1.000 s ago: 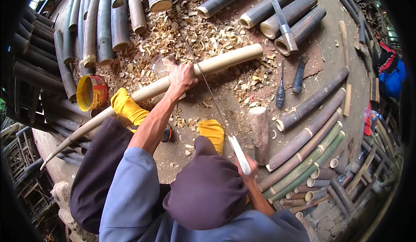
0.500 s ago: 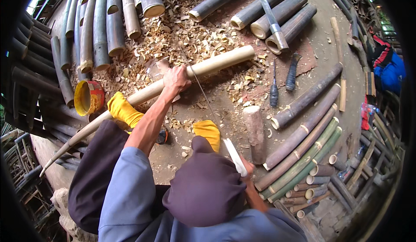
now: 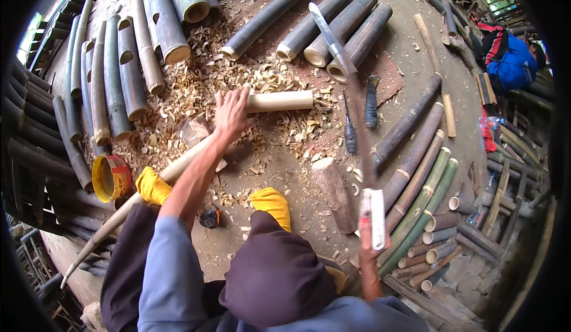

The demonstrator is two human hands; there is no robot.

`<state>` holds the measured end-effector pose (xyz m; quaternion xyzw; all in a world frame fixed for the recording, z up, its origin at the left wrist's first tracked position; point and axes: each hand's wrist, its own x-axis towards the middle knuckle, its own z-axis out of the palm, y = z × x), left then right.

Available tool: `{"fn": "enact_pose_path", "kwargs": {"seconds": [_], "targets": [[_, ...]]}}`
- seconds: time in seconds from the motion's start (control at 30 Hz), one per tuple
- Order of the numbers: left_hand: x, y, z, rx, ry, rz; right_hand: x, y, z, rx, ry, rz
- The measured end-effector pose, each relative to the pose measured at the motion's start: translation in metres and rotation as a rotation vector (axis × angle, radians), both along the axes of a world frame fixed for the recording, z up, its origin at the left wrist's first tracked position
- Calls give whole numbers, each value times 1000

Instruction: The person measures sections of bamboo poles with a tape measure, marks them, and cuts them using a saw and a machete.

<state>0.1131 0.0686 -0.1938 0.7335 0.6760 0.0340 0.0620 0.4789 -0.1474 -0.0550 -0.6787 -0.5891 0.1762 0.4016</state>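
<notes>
My left hand (image 3: 231, 115) presses on a pale peeled pole (image 3: 122, 213), which runs from the lower left over a yellow-covered foot (image 3: 153, 185). Beyond the fingers, a short pale pole section (image 3: 279, 101) lies at a flatter angle than the long part. My hand hides where the two meet, so I cannot tell if they are joined. At the right, my right hand (image 3: 375, 246) is closed around the white handle of a handsaw (image 3: 373, 216). Its long blade is smeared by motion and points away from me, over the floor beside a short upright log (image 3: 335, 194).
Wood chips (image 3: 229, 73) cover the floor. Dark bamboo tubes (image 3: 128, 73) stand at left. A large knife (image 3: 327, 30) rests on further tubes. An awl-like tool (image 3: 349, 131), a dark-wrapped handle (image 3: 372, 102) and a yellow-red can (image 3: 112, 178) lie around. Rounded dark cloth (image 3: 276, 269) blocks the lower middle.
My right hand has lifted the handsaw off the pole and swung it right. My left hand has flattened on the pole, and its far section has tilted flatter. The whole view has shifted.
</notes>
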Motion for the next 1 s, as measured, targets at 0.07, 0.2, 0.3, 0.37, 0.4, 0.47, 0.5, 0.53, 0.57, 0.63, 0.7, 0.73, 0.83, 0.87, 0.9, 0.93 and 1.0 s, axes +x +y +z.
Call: {"fn": "enact_pose_path", "kwargs": {"seconds": [0.07,0.2,0.3,0.37,0.4,0.47,0.5,0.53,0.57,0.63,0.7,0.73,0.83,0.87,0.9,0.93,1.0], "targets": [[11,29,5,-416,68,-70,48,-14,-19,-85,6,-209],[34,10,53,-257,-613,56,128,-35,-53,94,60,-497],[26,24,66,-287,-686,280,125,-34,-46,32,-229,-418],[14,54,70,-218,-715,271,127,-35,-45,-40,-238,-433],[3,64,69,-108,-715,219,126,-32,-50,-39,-223,-418],[-2,74,78,98,-597,219,130,-40,-64,-135,-398,-385],[0,69,93,132,-586,260,130,-37,-67,-141,-410,-298],[-7,60,92,115,-677,157,126,-39,-70,-221,-339,-286],[-23,45,93,33,-632,97,114,-32,-70,-208,-356,-224],[-44,5,85,-363,-307,111,116,-32,-78,-226,-487,-132],[-86,-68,51,-389,51,108,104,-34,-78,-436,-482,-84],[-87,-81,69,-813,123,287,104,-35,-83,-456,-538,-38],[-124,-155,21,-343,61,289,101,-33,-89,-485,-558,24],[-122,-160,27,-251,-12,285,100,-31,-89,-464,-565,66],[-119,-158,29,-300,-6,300,99,-30,-87,-460,-544,71],[-125,-162,27,-280,17,292,93,-30,-87,-381,-547,94],[-122,-163,34,-252,21,295,73,-16,-79,-273,-440,43]]}}
